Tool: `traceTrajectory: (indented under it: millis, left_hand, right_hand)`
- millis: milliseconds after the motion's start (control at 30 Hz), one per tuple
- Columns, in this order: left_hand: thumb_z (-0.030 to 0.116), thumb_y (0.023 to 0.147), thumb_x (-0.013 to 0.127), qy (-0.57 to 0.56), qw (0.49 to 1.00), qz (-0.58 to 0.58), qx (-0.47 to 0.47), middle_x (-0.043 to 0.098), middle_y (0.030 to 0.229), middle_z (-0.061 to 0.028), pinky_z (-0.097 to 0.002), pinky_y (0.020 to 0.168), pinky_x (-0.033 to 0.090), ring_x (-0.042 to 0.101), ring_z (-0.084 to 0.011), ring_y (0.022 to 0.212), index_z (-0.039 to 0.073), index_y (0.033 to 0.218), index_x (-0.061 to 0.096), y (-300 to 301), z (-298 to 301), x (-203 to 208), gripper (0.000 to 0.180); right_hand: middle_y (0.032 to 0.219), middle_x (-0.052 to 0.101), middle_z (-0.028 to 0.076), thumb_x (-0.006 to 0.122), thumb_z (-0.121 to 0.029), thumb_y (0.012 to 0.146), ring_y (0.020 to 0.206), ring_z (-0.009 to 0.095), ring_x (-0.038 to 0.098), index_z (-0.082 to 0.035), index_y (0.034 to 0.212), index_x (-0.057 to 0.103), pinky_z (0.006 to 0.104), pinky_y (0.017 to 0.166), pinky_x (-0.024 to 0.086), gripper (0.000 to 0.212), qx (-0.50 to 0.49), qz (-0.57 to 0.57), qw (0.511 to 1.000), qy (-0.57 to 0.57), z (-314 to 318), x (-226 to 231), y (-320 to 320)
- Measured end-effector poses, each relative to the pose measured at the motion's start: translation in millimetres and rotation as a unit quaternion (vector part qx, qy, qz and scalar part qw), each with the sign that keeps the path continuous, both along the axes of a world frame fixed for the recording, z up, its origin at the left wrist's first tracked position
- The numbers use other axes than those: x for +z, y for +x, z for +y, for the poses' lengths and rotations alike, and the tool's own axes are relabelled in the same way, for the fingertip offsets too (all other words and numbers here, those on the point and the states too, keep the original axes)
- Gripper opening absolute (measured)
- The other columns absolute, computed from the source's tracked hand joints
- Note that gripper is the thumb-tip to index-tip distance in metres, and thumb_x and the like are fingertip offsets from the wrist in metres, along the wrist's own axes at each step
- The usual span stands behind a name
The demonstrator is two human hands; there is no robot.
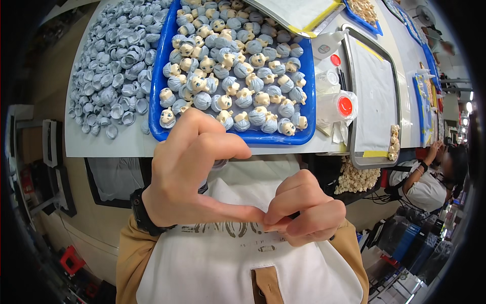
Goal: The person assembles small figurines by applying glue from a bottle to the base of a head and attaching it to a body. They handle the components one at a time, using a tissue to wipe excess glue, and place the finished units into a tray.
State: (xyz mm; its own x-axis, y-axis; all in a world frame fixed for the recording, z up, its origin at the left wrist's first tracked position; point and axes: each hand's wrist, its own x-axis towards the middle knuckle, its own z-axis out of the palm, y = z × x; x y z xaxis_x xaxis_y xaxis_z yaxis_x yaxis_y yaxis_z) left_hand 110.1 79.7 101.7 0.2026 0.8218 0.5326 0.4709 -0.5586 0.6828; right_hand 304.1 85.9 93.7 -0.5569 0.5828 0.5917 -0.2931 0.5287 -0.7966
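My left hand [190,167] is in front of the blue tray's near edge, index finger bent and thumb stretched right. Partly behind its fingers shows a small greyish piece [220,163], mostly hidden, whose kind I cannot make out. My right hand [305,209] is closed, its thumb and fingers pinched at the tip of my left thumb over the white apron [243,268]. Anything small between them is hidden. Beyond both hands, the blue tray [233,138] holds many doll heads [201,100] with grey-blue hair and pale faces.
Loose grey-blue hair shells [109,76] are heaped left of the tray. To its right stand a white squeeze bottle [326,44], plastic jars with red lids [345,105] and a metal tray [353,61]. Pale parts [357,178] lie below the table edge. Another person [425,185] sits far right.
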Motion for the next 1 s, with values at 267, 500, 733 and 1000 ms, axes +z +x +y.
traceTrajectory:
  millis: [267, 500, 733, 1000]
  left_hand:
    - [0.025, 0.040, 0.090, -0.057, 0.998, -0.040, 0.006, 0.053, 0.081, -0.0054, -0.0261, 0.052, 0.041, 0.050, -0.0179, 0.071, 0.005, 0.092, 0.056, -0.3, -3.6, 4.3, 0.065]
    - [0.027, 0.042, 0.090, -0.052, 0.998, -0.029, 0.016, 0.052, 0.085, -0.0059, -0.0258, 0.053, 0.041, 0.050, -0.0175, 0.073, 0.005, 0.093, 0.056, -0.9, -6.4, 3.7, 0.066]
    - [0.027, 0.041, 0.090, -0.027, 0.999, -0.011, 0.035, 0.052, 0.086, -0.0064, -0.0270, 0.057, 0.041, 0.050, -0.0193, 0.076, 0.004, 0.097, 0.054, -2.1, -8.0, 1.3, 0.070]
    - [0.028, 0.040, 0.090, -0.051, 0.998, -0.027, 0.029, 0.051, 0.086, -0.0074, -0.0294, 0.060, 0.043, 0.050, -0.0208, 0.077, 0.004, 0.096, 0.053, -1.9, -7.3, 0.4, 0.072]
  right_hand:
    - [0.082, 0.062, 0.011, 0.054, 0.015, 0.053, 0.066, 0.020, 0.046, -0.007, 0.066, 0.052, 0.0291, 0.057, 0.039, 0.025, 0.033, -0.052, 0.998, -0.027, 0.6, 3.9, 1.5]
    - [0.081, 0.062, 0.011, 0.057, 0.016, 0.060, 0.063, 0.019, 0.049, -0.007, 0.071, 0.053, 0.0288, 0.056, 0.039, 0.026, -0.001, -0.021, 1.000, -0.013, 2.6, 5.9, 0.4]
    - [0.081, 0.062, 0.012, 0.061, 0.016, 0.060, 0.064, 0.019, 0.049, -0.007, 0.066, 0.052, 0.0281, 0.055, 0.040, 0.025, 0.009, -0.072, 0.997, -0.024, 1.9, 4.3, 3.2]
    - [0.079, 0.061, 0.012, 0.058, 0.017, 0.057, 0.063, 0.019, 0.049, -0.005, 0.066, 0.054, 0.0296, 0.052, 0.040, 0.025, 0.047, -0.063, 0.996, -0.031, 2.8, 4.7, 2.4]
